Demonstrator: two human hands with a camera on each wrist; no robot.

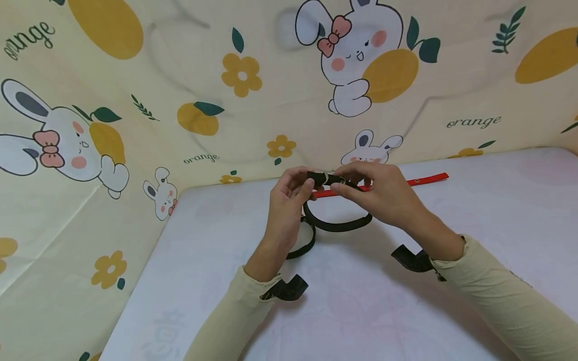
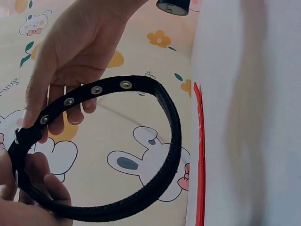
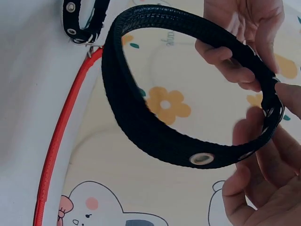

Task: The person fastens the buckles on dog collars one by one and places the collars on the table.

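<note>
Item: black collar [image 1: 336, 223], webbing strap with metal eyelets, curved into a closed loop and held above the white table [image 1: 474, 215]. Left hand [image 1: 289, 200] pinched the strap beside the buckle, fingers curled round it. Right hand [image 1: 377, 193] pinched the buckle end from the other side, thumb and fingertips closed on it; the loop hung below both sets of fingers. Red collar [image 1: 406, 183] lay flat on the table just beyond the fingers. A second black collar [image 3: 82, 21] lay beside the red one's buckle end.
</note>
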